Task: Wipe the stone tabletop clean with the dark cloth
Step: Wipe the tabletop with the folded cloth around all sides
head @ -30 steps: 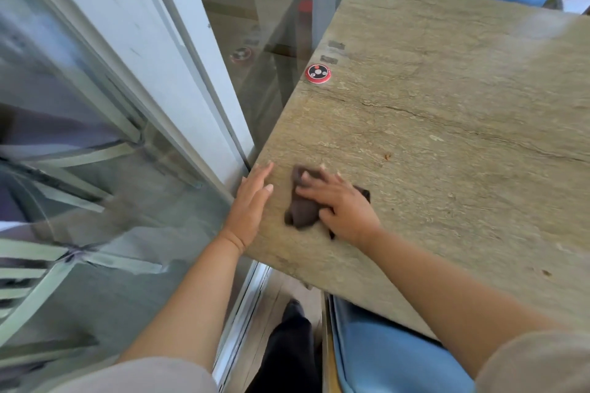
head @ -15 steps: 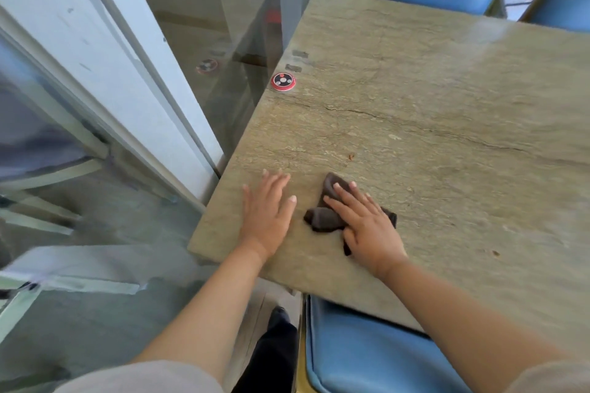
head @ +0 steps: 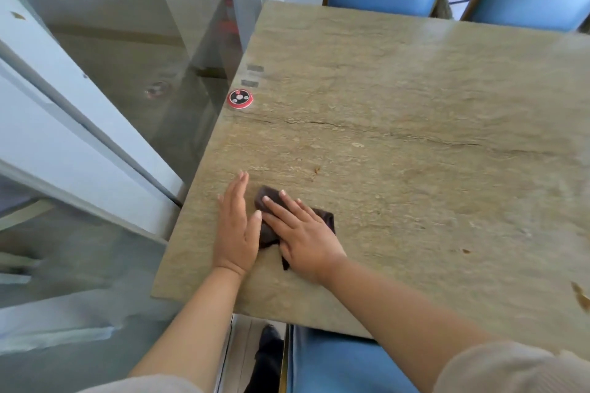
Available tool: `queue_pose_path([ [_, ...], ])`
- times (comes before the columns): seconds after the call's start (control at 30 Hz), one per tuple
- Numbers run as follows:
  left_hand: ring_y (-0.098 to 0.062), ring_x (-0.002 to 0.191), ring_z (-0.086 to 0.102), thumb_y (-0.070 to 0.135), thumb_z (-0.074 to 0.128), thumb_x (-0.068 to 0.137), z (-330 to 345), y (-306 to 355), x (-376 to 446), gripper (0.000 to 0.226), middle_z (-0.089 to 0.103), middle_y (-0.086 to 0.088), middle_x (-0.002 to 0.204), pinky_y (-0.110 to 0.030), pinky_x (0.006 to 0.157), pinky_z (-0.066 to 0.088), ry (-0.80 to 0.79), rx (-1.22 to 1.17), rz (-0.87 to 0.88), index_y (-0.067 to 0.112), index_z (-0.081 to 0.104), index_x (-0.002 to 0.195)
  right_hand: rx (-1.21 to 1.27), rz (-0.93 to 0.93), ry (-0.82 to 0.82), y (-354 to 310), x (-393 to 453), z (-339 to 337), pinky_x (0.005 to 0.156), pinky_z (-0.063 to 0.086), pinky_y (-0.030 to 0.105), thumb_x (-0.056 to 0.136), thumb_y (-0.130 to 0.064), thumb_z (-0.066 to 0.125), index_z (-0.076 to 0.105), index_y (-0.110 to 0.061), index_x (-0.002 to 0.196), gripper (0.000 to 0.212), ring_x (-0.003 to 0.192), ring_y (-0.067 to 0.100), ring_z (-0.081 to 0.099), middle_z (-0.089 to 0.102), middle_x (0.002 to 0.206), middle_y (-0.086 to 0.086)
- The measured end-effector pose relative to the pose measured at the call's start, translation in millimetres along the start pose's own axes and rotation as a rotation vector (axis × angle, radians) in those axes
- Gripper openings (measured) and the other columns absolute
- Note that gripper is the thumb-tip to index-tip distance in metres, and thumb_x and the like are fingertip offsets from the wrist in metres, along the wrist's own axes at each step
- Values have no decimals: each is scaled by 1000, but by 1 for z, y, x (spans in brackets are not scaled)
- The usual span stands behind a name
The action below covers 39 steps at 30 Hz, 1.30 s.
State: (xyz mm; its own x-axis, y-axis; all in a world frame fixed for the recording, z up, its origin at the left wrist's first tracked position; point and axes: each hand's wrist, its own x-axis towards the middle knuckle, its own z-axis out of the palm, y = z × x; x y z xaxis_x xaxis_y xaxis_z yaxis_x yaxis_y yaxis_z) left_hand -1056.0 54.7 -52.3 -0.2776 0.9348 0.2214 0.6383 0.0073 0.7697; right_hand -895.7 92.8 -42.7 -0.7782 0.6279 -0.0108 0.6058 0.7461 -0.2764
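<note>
From the head view, the right hand [head: 305, 238] presses flat, fingers straight, on the dark cloth [head: 325, 217] near the stone surface [head: 415, 137] corner. The left hand [head: 237, 226] lies open just beside it, thumb seemingly touching the cloth.

Cloth [head: 324, 218] on tabletop [head: 415, 137], near-left corner.

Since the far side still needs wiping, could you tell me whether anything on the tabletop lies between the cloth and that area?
Almost nothing: the dark cloth lies under the right hand near the front left corner, and the stone tabletop beyond it is bare. Only a small red round disc sits at the left edge, beside the path.
</note>
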Motion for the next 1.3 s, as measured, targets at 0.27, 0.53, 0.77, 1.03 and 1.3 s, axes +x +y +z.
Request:
queue_pose_path([
  [0.27, -4, 148, 8, 47, 21, 93, 6, 6, 1, 59, 16, 20, 158, -60, 116, -1, -218, 471, 35, 39, 15, 152, 102, 470, 159, 59, 45, -21, 119, -10, 31, 96, -20, 34, 22, -25, 151, 57, 147, 14, -12, 4, 161, -5],
  [0.53, -7, 148, 3, 52, 15, 91, 9, 5, 3, 58, 16, 20, 159, -61, 115, 0, -301, 616, 20, 44, 28, 147, 148, 1208, 229, 95, -34, -35, 119, -11, 39, 98, -19, 28, 9, -20, 153, 58, 145, 21, -20, -9, 161, 2],
  [0.77, -2, 147, 4, 50, -2, 84, 7, 20, 12, 71, 24, 23, 155, -50, 116, -15, -288, 372, -161, 44, 41, 140, -59, 363, 14, -12, -28, 0, 116, -1, 55, 93, -28, 28, 4, -28, 153, 64, 146, 30, -12, -5, 161, -6],
  [1.03, -9, 149, -2, 56, 5, 87, 50, 51, 29, 68, 16, 14, 160, -51, 114, -17, -413, 448, 29, 39, 35, 146, 13, 948, 188, 101, -84, -33, 120, -5, 40, 97, -20, 31, 11, -26, 153, 59, 147, 19, -13, -11, 161, -5],
  [1.3, -18, 146, 25, 46, 23, 91, 70, 45, 28, 65, 31, 0, 157, -57, 117, 10, -252, 562, 129, 18, 34, 149, 22, 624, 191, 60, -40, -17, 116, -13, 39, 92, -27, 24, 16, -20, 153, 62, 147, 18, -11, 8, 161, 0],
])
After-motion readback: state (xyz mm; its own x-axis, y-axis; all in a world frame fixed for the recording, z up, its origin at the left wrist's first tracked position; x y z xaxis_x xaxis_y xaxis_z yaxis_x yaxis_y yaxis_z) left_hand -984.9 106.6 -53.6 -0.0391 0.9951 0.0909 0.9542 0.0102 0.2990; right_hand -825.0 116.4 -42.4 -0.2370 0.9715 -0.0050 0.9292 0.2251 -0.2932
